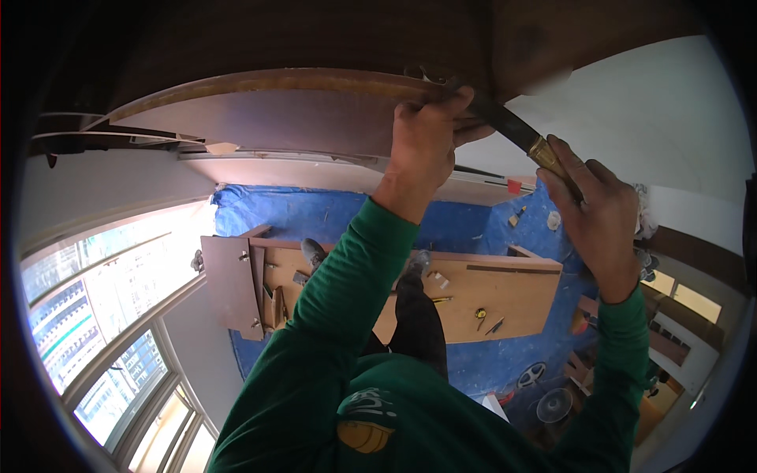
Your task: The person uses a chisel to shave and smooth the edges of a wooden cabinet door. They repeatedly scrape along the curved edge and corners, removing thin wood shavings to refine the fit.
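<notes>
Above my head, a wooden panel (260, 118) juts out with a rough brown front edge. A long, dark, flat tool with a brass-coloured collar (512, 126) slants down to the right from this edge; its exact kind is unclear. My right hand (595, 213) is wrapped round its handle end. Close under the panel edge, my left hand (422, 142) is closed about the tool's upper end, thumb on top. Its fingertips are partly hidden. A thin pale curl (427, 76) shows at the edge beside the tool's tip.
I stand on a light wooden board (512, 299) holding a yellow tape measure (480, 314), pliers-like tool (495, 325) and small pieces. Blue sheeting (284, 209) covers the floor around it. Windows (95, 315) line the left; a round fan-like thing (554, 405) is lower right.
</notes>
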